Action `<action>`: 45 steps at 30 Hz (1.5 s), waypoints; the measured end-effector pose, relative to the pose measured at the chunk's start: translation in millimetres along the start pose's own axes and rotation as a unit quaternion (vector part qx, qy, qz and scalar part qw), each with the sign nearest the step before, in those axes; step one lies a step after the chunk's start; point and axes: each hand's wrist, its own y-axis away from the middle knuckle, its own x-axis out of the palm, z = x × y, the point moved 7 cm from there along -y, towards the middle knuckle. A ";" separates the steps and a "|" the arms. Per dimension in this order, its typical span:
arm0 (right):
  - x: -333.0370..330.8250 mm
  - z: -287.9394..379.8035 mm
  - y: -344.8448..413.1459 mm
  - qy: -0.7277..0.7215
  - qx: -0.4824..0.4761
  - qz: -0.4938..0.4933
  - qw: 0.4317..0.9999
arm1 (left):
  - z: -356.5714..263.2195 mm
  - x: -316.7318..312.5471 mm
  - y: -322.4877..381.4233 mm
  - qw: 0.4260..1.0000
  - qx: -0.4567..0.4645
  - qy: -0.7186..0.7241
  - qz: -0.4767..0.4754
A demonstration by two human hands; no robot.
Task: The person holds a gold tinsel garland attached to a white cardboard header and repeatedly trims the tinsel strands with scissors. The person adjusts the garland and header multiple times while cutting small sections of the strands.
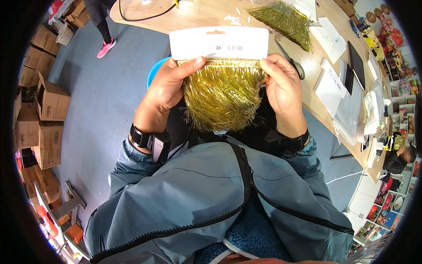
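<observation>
Gold tinsel fringe [222, 99] hangs from a white header card [219, 41] that has a hang slot and a barcode. My left hand [171, 82] grips the left end of the fringe's braided top band, thumb across its front. The band's right end is pinched between the thumb and fingers of my right hand [283, 82]. The card stands upright above both hands, and the loose strands fall toward my lap. Black straps with small boxes are on both wrists. Part of a blue round object [153, 74] shows behind my left hand.
On the wooden table [204, 15] lie another gold fringe [286, 23], scissors [291, 61], white scraps [233, 19], paper sheets [329, 38], a dark flat device [356, 64] and a cable. Cardboard boxes [52, 102] are stacked at left. One person's pink shoe [106, 48] and another person [397, 158] are visible.
</observation>
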 end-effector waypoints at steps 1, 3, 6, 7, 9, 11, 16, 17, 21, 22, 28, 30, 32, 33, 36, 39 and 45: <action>-0.5 -0.4 -0.5 -0.009 0.001 -0.006 1.000 | 2.4 -3.0 -1.4 1.000 -0.008 -0.013 -0.016; -2.7 0.8 -1.8 -0.014 -0.005 -0.019 1.000 | 3.3 -7.9 -4.0 0.999 -0.013 -0.038 -0.032; -8.4 5.9 -2.6 0.009 -0.024 -0.049 0.998 | -11.4 -13.8 -1.6 0.985 0.089 -0.119 -0.091; -9.9 8.2 -3.2 0.022 -0.031 -0.059 0.998 | -18.0 -12.5 1.2 0.970 0.138 -0.160 -0.118; -10.9 12.6 -3.9 0.044 -0.049 -0.081 0.995 | -31.3 -3.9 11.9 0.913 0.215 -0.299 -0.174; -6.4 13.1 -4.1 0.064 -0.066 -0.112 0.989 | -42.5 8.7 23.2 0.830 0.254 -0.432 -0.244; 24.6 14.2 3.0 0.156 -0.083 -0.072 0.982 | -42.8 88.8 33.7 0.666 0.457 -0.588 -0.053; 28.8 15.4 4.8 0.171 -0.086 -0.065 0.979 | -42.7 95.3 31.3 0.648 0.467 -0.601 -0.032; 36.1 17.6 9.6 0.180 -0.073 -0.050 0.980 | -44.4 105.5 33.3 0.581 0.486 -0.652 -0.020; 36.7 16.2 10.2 0.182 -0.056 -0.044 0.981 | -43.5 105.4 33.3 0.576 0.475 -0.665 -0.024; 44.1 11.8 15.8 0.119 -0.034 -0.014 0.992 | -45.0 103.5 41.1 0.545 0.488 -0.682 -0.034; 43.7 10.5 15.2 0.104 -0.020 0.000 0.994 | -44.7 101.9 40.4 0.545 0.502 -0.670 -0.029; 42.3 10.8 14.0 0.132 -0.015 0.013 0.991 | -42.3 100.7 39.3 0.557 0.515 -0.651 -0.019; 41.8 11.5 13.2 0.167 -0.017 0.020 0.986 | -40.9 100.2 39.6 0.561 0.522 -0.642 -0.014; 43.2 24.0 11.8 0.304 -0.072 0.053 0.948 | -34.8 96.5 39.5 0.570 0.486 -0.663 -0.009; 43.3 37.6 10.8 0.392 -0.118 0.063 0.910 | -35.3 95.0 40.9 0.573 0.487 -0.659 -0.002; 35.8 48.8 6.0 0.410 -0.058 0.111 0.903 | -40.2 91.2 46.4 0.612 0.469 -0.636 0.026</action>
